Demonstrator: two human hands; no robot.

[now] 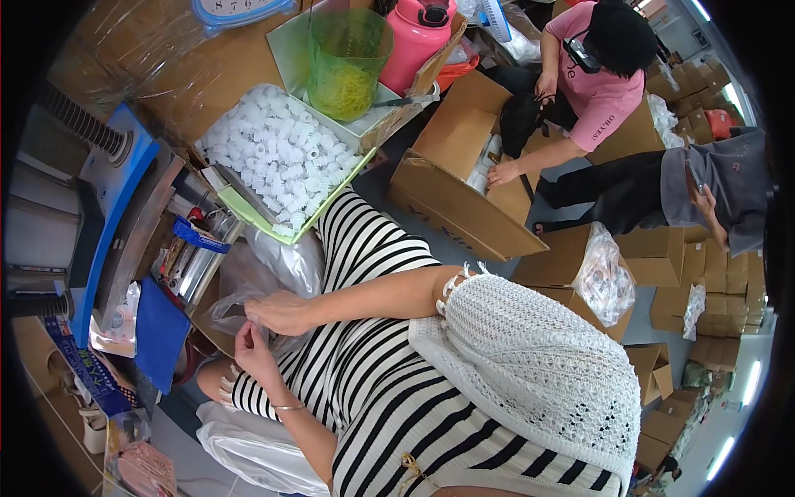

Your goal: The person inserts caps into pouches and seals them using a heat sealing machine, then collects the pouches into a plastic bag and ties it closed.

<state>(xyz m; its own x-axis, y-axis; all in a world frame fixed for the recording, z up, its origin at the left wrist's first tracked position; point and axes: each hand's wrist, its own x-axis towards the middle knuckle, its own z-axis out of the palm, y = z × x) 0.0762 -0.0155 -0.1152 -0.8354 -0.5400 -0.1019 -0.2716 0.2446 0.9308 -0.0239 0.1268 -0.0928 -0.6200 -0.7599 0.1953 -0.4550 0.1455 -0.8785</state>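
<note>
Both my hands are together over my lap at a clear plastic bag (288,263), which hangs beside my striped dress. My right hand (281,313) is closed, its fingers gripping the crumpled film at the bag's edge. Just below it, my left hand (257,354), with a bracelet on the wrist, pinches the same film between thumb and fingers. Above them a light green tray (319,217) is heaped with small white ridged plastic parts (277,153). Whatever the bag contains is hard to make out.
A green translucent basket (348,58) and pink bottle (418,41) stand behind the tray. At left is a blue-framed machine (116,215). A co-worker in pink reaches into a cardboard box (439,203); another person (716,190) stands at right. Stacked cartons (720,282) line the far side.
</note>
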